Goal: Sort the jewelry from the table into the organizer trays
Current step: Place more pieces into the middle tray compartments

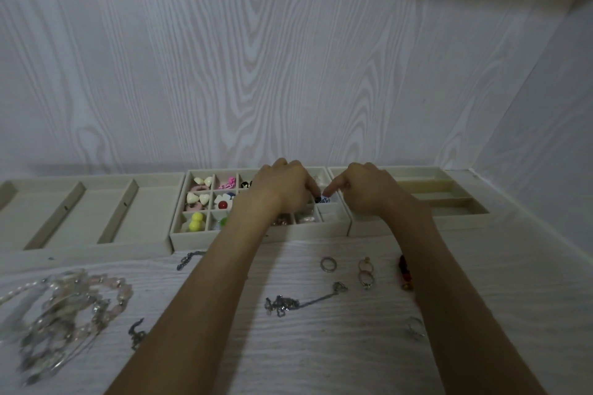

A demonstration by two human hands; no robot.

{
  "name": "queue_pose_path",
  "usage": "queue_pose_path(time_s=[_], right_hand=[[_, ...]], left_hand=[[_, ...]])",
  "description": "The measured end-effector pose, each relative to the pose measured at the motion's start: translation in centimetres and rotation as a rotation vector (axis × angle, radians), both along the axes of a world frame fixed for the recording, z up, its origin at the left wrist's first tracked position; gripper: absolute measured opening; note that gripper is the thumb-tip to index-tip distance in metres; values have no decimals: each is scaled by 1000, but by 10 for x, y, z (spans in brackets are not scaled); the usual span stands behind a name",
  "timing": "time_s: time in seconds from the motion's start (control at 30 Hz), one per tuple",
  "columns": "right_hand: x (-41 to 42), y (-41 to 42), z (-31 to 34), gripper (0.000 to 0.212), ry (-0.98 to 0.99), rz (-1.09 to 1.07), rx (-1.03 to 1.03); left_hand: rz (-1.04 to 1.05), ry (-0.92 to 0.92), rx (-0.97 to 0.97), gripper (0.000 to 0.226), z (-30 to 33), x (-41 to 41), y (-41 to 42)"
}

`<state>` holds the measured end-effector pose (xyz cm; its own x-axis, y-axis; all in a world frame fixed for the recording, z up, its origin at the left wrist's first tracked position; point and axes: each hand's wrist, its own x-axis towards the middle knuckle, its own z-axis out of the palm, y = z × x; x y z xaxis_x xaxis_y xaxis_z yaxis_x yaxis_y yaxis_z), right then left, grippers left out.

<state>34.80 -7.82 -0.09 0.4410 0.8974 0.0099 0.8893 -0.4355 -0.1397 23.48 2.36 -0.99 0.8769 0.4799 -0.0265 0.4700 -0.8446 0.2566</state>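
My left hand and my right hand hover over the middle organizer tray, which has many small compartments. Both index fingertips meet on a small blue-and-white earring above a right-hand compartment; both thumbs are hidden. Other compartments hold cream heart earrings, pink pieces, a red-and-white flower and yellow beads. On the table lie three rings, a silver necklace, a red bead bracelet and a heap of clear and pink bead bracelets.
A tray with long diagonal slots stands at the left, and a tray with wide slots at the right. Short chains and another ring lie near my forearms. A wood-grain wall rises just behind the trays.
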Motion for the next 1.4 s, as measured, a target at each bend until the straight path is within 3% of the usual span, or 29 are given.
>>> queue_pose_path(time_s=[0.23, 0.4, 0.57, 0.7, 0.87, 1.1, 1.23, 1.4], right_hand=[[-2, -1, 0, 41, 11, 6, -6], [-7, -8, 24, 38, 30, -14, 268], [-18, -34, 45, 33, 126, 26, 320], [-52, -49, 41, 26, 243, 132, 211], [-100, -54, 34, 24, 263, 217, 94], [-157, -51, 19, 22, 243, 275, 41], [-181, -62, 2, 17, 282, 337, 104], [-195, -68, -18, 30, 224, 343, 53]], left_hand=[[-11, 14, -1, 42, -1, -2, 2], [5, -93, -166, 40, 10, -10, 10], [-20, -140, -243, 26, 34, -56, 6], [-2, -145, -270, 25, 44, -128, 5], [148, -309, -255, 21, 24, -208, 2], [245, -579, -269, 15, -11, -230, -24], [100, -516, -329, 17, -22, -228, -29], [-14, -371, -423, 30, -31, -229, -29]])
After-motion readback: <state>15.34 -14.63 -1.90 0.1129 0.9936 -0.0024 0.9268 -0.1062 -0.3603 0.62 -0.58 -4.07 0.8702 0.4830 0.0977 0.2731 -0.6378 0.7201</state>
